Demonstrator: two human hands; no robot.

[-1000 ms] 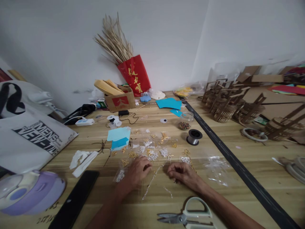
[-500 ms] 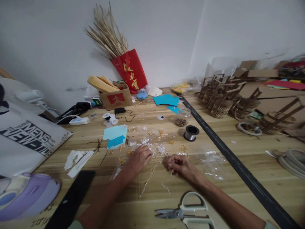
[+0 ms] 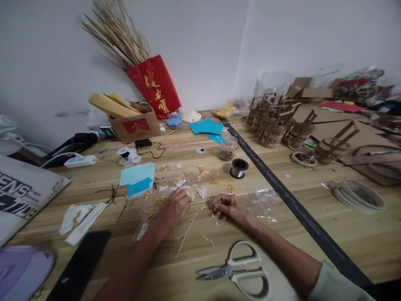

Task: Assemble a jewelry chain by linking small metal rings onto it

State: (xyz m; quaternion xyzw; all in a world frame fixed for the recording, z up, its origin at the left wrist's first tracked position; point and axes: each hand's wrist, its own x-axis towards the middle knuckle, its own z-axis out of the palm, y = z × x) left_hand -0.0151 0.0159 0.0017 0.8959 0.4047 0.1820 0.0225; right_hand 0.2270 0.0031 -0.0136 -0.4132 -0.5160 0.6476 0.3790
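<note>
My right hand (image 3: 227, 206) is closed in a pinch at a beaded chain (image 3: 214, 218), a short end of which hangs below the fingers. A small ring (image 3: 209, 198) lies just left of its fingertips. Palm down, my left hand (image 3: 179, 205) rests with loosely bent fingers by small clear bags of silvery beads (image 3: 181, 182); its fingertips are partly hidden. Between the hands a longer beaded strand (image 3: 187, 234) runs toward me, and a short loose piece (image 3: 209, 241) lies nearby. Gold findings (image 3: 159, 200) sit in bags beside my left wrist.
Scissors (image 3: 233, 269) lie partly open in front of my right forearm. A wire spool (image 3: 239, 168) and a bead dish (image 3: 227, 155) stand farther back. Dark phone (image 3: 78, 267) at left, blue paper (image 3: 138, 177) behind it. Small wooden baskets (image 3: 272, 131) stand at the back right.
My view has swung to the right, so the scene sits farther left. Both hands stay by the beads; the chain end below my right fingers shows more clearly.
</note>
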